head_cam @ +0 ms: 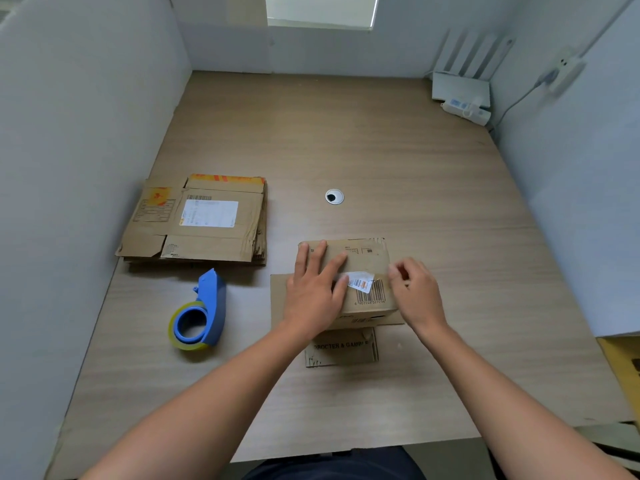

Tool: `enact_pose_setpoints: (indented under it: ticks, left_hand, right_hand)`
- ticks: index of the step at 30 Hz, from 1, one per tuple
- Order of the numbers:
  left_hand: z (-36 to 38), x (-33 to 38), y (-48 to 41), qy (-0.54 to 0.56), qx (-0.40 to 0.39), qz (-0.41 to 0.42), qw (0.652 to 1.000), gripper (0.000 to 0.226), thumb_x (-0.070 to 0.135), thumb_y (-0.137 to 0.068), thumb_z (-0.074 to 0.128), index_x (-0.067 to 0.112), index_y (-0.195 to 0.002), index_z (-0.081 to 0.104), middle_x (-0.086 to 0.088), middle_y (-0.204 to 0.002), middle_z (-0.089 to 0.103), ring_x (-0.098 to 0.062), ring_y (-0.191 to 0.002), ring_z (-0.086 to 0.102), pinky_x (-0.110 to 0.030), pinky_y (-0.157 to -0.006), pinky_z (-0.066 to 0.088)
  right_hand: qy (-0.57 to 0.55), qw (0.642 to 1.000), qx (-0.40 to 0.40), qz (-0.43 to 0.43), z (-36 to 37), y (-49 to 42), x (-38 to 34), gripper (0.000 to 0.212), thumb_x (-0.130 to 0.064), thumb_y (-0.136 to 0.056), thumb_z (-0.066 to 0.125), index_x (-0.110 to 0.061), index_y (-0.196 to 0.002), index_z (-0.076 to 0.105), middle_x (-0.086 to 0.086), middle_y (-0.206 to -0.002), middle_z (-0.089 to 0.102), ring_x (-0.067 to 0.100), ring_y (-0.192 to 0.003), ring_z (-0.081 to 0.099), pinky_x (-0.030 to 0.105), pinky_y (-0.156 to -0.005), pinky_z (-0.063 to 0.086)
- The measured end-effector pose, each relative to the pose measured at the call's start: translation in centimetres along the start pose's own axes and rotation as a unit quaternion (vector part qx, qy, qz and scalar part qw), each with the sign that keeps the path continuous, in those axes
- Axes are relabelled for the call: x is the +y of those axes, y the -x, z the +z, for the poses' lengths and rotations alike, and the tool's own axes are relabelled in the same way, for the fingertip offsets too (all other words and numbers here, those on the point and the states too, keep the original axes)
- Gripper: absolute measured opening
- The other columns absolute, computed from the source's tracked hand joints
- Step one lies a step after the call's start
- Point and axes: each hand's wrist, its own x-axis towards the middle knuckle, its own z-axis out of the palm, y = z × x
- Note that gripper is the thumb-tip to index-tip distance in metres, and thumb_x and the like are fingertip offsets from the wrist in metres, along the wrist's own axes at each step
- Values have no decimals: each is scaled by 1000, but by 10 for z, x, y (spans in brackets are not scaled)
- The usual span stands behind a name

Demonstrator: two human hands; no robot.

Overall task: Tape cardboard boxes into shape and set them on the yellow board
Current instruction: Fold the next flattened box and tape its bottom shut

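A small brown cardboard box (367, 261) with a barcode and a white sticker lies in front of me on the wooden table, its flaps spread out around it. My left hand (313, 292) lies flat on its top with straight fingers, pressing it down. My right hand (415, 292) is at the box's right edge with fingers curled, pinching near the strip of tape there. A blue tape dispenser (201, 315) with a clear roll stands on the table to the left. A corner of the yellow board (623, 362) shows at the right edge.
A stack of flattened cardboard boxes (197, 223) lies at the left. A round cable hole (334, 196) sits mid-table. A white router (460, 88) and power strip (465, 110) occupy the far right corner. Grey partition walls enclose the table on three sides.
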Motion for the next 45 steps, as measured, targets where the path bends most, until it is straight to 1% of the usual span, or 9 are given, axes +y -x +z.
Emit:
enact_pose_setpoints:
  ticks: [3,8,13,18,23,27,32,40,45]
  left_hand:
    - [3,-2,0,10,6,5,1000,48,48,-107,36,44,-154,32,12,-169,8,-15,-156,-12,-46,-119,25]
    - [1,-11,-1,60,8,21,998,52,41,-108,38,30,-159,30,11,-170,10,-12,-156,-13,-37,-128,5]
    - [-3,-21,0,30,-14,50,998,57,44,-108,37,31,-162,22,17,-169,3,-8,-154,-17,-23,-120,-2]
    - [-10,-35,6,51,6,53,997,57,47,-108,32,26,-161,26,10,-170,9,-10,-156,-7,-35,-128,6]
    - [-16,-101,42,3,174,-211,962,65,55,-103,39,22,-159,26,-5,-166,19,-27,-155,8,-49,-124,12]
    - [-14,-155,62,-20,165,-363,917,88,66,-90,56,15,-155,25,-18,-151,33,-38,-141,31,-50,-118,27]
    - [-9,-179,57,-85,57,-385,917,86,68,-93,51,17,-156,24,-14,-133,61,-34,-123,55,-47,-109,34]
    - [-4,-181,52,-101,69,-366,922,48,49,-100,56,12,-127,41,-15,-106,69,-34,-92,65,-40,-80,49]
    - [-15,-154,61,-57,139,-290,945,76,44,-99,58,25,-156,12,-6,-105,63,-36,-88,65,-43,-72,50]
  right_hand:
    - [51,989,-67,-120,16,0,-3,45,-39,-96,54,-14,-133,58,6,-138,52,25,-132,44,37,-113,36]
    - [183,959,-112,-185,34,5,-6,70,-59,-98,27,-21,-155,38,3,-167,22,22,-157,4,49,-125,19]
    - [236,948,-145,-156,34,7,-7,73,-73,-92,15,-42,-157,14,-3,-170,2,14,-155,-13,46,-127,10]
    - [256,944,-157,-135,35,6,-14,74,-78,-88,9,-49,-157,9,-6,-170,-6,11,-153,-20,46,-127,10]
    - [243,949,-159,-125,38,5,-20,76,-79,-87,8,-51,-157,10,-10,-169,-7,9,-152,-23,45,-126,17]
    - [238,953,-144,-122,41,8,-22,70,-77,-92,17,-51,-157,13,-13,-169,-5,6,-152,-22,47,-122,27]
    - [237,953,-143,-125,39,12,-26,67,-69,-95,28,-49,-157,14,-13,-169,-6,5,-152,-22,43,-122,27]
    - [227,957,-129,-126,43,13,-26,67,-68,-94,32,-48,-157,21,-12,-170,0,6,-153,-17,42,-119,32]
    - [222,959,-125,-124,43,12,-23,68,-74,-93,26,-50,-156,20,-13,-169,1,5,-153,-16,45,-117,36]
